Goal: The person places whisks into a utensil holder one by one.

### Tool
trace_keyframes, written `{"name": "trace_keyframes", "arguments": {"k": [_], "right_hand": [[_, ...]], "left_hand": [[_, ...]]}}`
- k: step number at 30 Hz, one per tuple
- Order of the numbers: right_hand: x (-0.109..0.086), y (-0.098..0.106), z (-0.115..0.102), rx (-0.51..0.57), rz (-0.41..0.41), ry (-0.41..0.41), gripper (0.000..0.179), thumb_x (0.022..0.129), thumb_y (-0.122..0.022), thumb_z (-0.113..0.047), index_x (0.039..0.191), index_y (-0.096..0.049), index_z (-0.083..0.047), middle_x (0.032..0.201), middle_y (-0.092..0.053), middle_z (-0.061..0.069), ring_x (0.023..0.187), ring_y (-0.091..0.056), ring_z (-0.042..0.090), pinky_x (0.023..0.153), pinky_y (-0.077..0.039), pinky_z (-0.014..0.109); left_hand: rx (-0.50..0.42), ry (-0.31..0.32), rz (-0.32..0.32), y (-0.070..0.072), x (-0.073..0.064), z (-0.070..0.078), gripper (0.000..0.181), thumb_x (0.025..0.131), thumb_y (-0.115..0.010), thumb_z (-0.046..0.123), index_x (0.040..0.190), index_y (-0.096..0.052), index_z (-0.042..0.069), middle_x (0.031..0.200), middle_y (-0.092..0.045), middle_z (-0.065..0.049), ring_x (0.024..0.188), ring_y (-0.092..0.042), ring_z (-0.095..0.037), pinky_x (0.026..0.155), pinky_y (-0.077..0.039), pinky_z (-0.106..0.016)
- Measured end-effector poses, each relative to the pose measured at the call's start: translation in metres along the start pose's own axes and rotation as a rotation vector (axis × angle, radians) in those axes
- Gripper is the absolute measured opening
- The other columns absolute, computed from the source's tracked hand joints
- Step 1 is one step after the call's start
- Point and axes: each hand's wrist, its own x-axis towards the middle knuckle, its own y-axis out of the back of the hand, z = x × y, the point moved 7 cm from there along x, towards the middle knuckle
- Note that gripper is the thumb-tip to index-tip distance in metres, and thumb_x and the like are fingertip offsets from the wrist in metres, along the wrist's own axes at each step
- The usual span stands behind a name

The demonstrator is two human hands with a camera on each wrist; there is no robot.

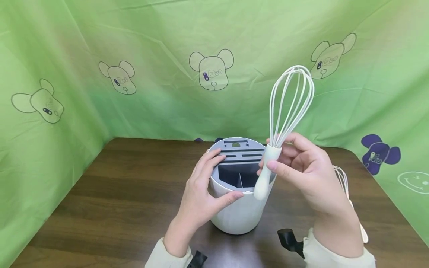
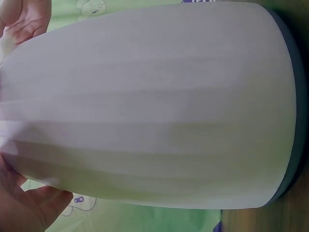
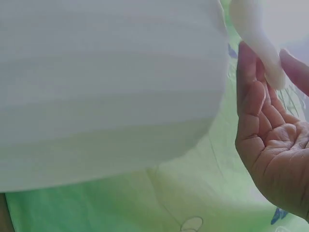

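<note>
A white ribbed utensil holder (image 1: pixel 234 217) with a grey slotted, divided insert (image 1: pixel 231 159) stands upright on the table. My left hand (image 1: pixel 201 195) grips its upper left side, fingertips over the rim and thumb across the front. In the left wrist view the holder's wall (image 2: pixel 159 106) hides much of that hand (image 2: pixel 31 205). Above the holder's right edge, my right hand (image 1: pixel 311 175) pinches a white whisk (image 1: pixel 275 150) near the top of its handle, wire loops up and handle end down. The right wrist view shows the handle (image 3: pixel 263 48) between thumb and fingers.
A second white whisk (image 1: pixel 363 232) lies on the table to the right, partly behind my right forearm. The brown wooden table (image 1: pixel 127 208) reaches back to a green cloth (image 1: pixel 161 111) printed with cartoon heads. Black wrist-camera mounts (image 1: pixel 288 240) stick out near both sleeves.
</note>
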Motion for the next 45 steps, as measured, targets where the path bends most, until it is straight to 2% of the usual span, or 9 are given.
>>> {"name": "trace_keyframes", "arguments": {"k": [8, 15, 19, 23, 27, 34, 40, 45], "right_hand": [[0.012, -0.010, -0.002, 0.096, 0.033, 0.111, 0.039, 0.086, -0.055, 0.023, 0.122, -0.055, 0.008, 0.088, -0.073, 0.010, 0.077, -0.073, 0.023, 0.078, -0.060, 0.029], [0.024, -0.021, 0.006, 0.149, 0.059, 0.134, 0.038, 0.085, -0.057, 0.022, 0.120, -0.057, 0.007, 0.090, -0.074, 0.011, 0.082, -0.073, 0.022, 0.079, -0.060, 0.031], [0.029, -0.026, 0.014, 0.118, 0.053, 0.112, 0.037, 0.085, -0.060, 0.020, 0.120, -0.056, 0.007, 0.096, -0.074, 0.006, 0.084, -0.073, 0.020, 0.081, -0.060, 0.030], [0.032, -0.028, 0.022, 0.084, 0.045, 0.077, 0.038, 0.085, -0.063, 0.018, 0.119, -0.058, 0.002, 0.102, -0.074, 0.002, 0.088, -0.074, 0.017, 0.083, -0.059, 0.028], [0.033, -0.028, 0.025, 0.074, 0.027, 0.074, 0.036, 0.086, -0.065, 0.015, 0.118, -0.059, -0.001, 0.103, -0.074, 0.003, 0.088, -0.074, 0.016, 0.083, -0.059, 0.028], [0.034, -0.029, 0.029, -0.003, -0.001, 0.058, 0.034, 0.087, -0.073, 0.000, 0.117, -0.058, 0.004, 0.101, -0.074, 0.006, 0.086, -0.072, 0.015, 0.080, -0.059, 0.025], [0.035, -0.035, 0.032, -0.059, -0.058, 0.027, 0.035, 0.086, -0.074, -0.001, 0.117, -0.058, 0.006, 0.098, -0.074, 0.006, 0.086, -0.071, 0.014, 0.079, -0.059, 0.026], [0.034, -0.040, 0.032, -0.168, -0.095, -0.005, 0.037, 0.084, -0.073, 0.005, 0.117, -0.057, 0.008, 0.099, -0.073, 0.010, 0.086, -0.071, 0.013, 0.080, -0.058, 0.026]], "left_hand": [[-0.003, 0.025, -0.015, -0.002, -0.001, -0.002, 0.078, 0.074, -0.085, 0.044, 0.141, -0.052, 0.020, 0.153, -0.042, 0.007, 0.142, -0.043, -0.014, 0.110, -0.044, -0.040], [-0.007, 0.019, -0.014, -0.001, -0.001, -0.002, 0.078, 0.074, -0.085, 0.044, 0.140, -0.053, 0.019, 0.153, -0.043, 0.007, 0.141, -0.043, -0.014, 0.110, -0.045, -0.041], [-0.008, 0.022, -0.021, -0.002, -0.002, -0.002, 0.078, 0.074, -0.085, 0.045, 0.140, -0.053, 0.020, 0.152, -0.043, 0.007, 0.142, -0.042, -0.014, 0.110, -0.044, -0.041], [-0.008, 0.015, -0.021, -0.001, -0.001, -0.001, 0.078, 0.074, -0.085, 0.045, 0.141, -0.053, 0.020, 0.152, -0.043, 0.007, 0.142, -0.042, -0.015, 0.110, -0.045, -0.042], [-0.012, 0.009, -0.019, 0.000, 0.000, 0.000, 0.079, 0.073, -0.085, 0.044, 0.141, -0.053, 0.019, 0.152, -0.043, 0.006, 0.141, -0.043, -0.015, 0.109, -0.045, -0.042], [-0.012, 0.022, -0.028, 0.000, 0.001, -0.002, 0.079, 0.073, -0.086, 0.043, 0.141, -0.053, 0.019, 0.152, -0.043, 0.007, 0.141, -0.043, -0.014, 0.110, -0.044, -0.041], [-0.010, 0.020, -0.025, 0.000, 0.001, -0.002, 0.078, 0.073, -0.086, 0.042, 0.140, -0.053, 0.020, 0.152, -0.043, 0.007, 0.142, -0.042, -0.014, 0.110, -0.044, -0.041], [-0.007, 0.027, -0.025, 0.000, 0.000, -0.003, 0.079, 0.072, -0.086, 0.043, 0.140, -0.053, 0.020, 0.152, -0.043, 0.008, 0.142, -0.041, -0.013, 0.111, -0.043, -0.041]]}}
